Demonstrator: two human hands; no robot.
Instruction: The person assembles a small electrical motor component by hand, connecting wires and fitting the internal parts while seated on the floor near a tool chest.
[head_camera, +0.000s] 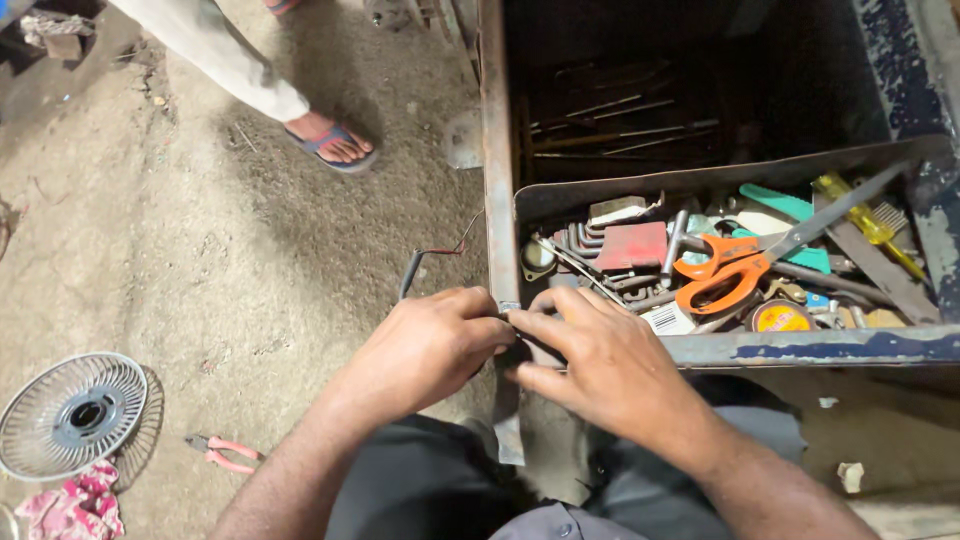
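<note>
Both hands together, left hand (425, 345) and right hand (600, 360) pinching small silver piece (510, 307) | keep your fingertips tight | tool tray (800, 347) just beyond your right hand.

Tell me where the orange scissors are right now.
In the head view, the orange-handled scissors lie in the metal toolbox tray at right, just beyond the right hand, beside a red hex key holder.

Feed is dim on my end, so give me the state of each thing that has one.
left hand: grip pinched at toolbox corner
right hand: fingertips meeting the left's
toolbox: open, tray lifted out
orange scissors: closed, lying in tray
fan guard: detached, flat on ground
pink pliers: closed, on ground
</note>
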